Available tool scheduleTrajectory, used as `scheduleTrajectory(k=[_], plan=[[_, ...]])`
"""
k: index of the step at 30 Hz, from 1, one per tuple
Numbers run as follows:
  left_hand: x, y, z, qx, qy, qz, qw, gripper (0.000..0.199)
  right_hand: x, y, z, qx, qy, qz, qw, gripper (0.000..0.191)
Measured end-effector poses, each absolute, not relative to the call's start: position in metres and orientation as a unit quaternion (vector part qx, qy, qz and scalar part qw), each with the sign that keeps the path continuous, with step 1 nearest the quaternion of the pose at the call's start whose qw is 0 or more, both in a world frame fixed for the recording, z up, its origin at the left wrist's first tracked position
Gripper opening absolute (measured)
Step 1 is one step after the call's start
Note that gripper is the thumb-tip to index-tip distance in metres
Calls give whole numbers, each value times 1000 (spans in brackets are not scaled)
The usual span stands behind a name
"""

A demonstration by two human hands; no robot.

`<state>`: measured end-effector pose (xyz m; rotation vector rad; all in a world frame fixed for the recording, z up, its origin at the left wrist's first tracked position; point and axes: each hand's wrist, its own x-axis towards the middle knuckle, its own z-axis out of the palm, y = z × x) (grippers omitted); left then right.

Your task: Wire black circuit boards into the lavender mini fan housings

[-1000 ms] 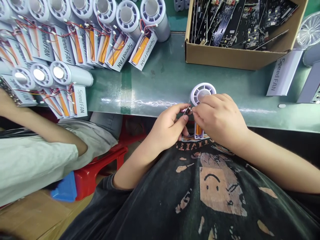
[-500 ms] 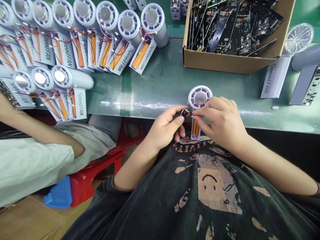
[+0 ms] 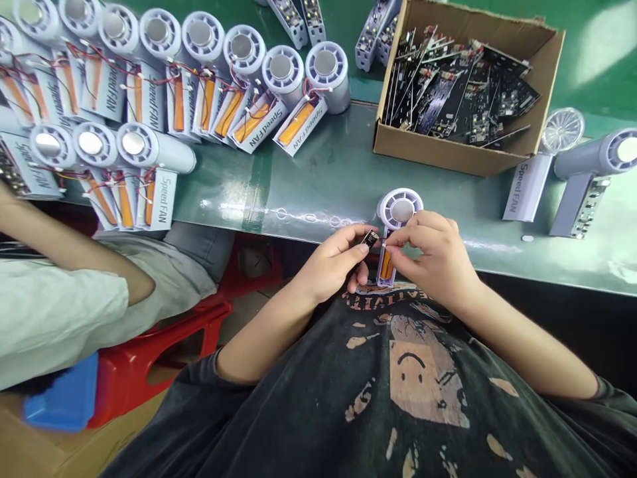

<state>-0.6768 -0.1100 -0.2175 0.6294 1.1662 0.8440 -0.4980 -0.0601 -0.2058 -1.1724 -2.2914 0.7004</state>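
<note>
My left hand (image 3: 338, 260) is closed on a small black circuit board (image 3: 370, 238), pinched between thumb and fingers with one end sticking out to the upper right. My right hand (image 3: 432, 251) pinches a thin wire end with a small white connector (image 3: 383, 243) close to the board's end; whether the two touch I cannot tell. Between and behind my hands a pale lilac handheld fan (image 3: 401, 207) lies at the table's edge, its round grille facing up. The fan's open handle shows an orange battery (image 3: 387, 265), partly covered by my right fingers.
A cardboard box (image 3: 448, 158) of black circuit boards stands beyond my hands. Rows of similar open fans (image 3: 326, 73) fill the left side. At right are a handle cover (image 3: 526, 188), a clear round part (image 3: 562, 130) and another fan (image 3: 594, 159). A co-worker's arm (image 3: 74, 245) is at left.
The view has shifted, so the table things sit lower in the picture. Both hands keep their grips, the connector staying close to the board.
</note>
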Motion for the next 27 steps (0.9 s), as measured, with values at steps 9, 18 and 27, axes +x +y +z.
scheduleTrajectory(k=[9, 18, 27], plan=[[-674, -114, -212, 379, 540, 368, 656, 33, -506, -61, -210, -438, -847, 160, 255, 19], [-668, -118, -218, 494, 535, 419, 542, 32, -504, -56, -211, -425, -851, 161, 262, 25], [-668, -120, -222, 530, 536, 417, 508, 33, -494, -50, -218, -383, -862, 179, 278, 17]])
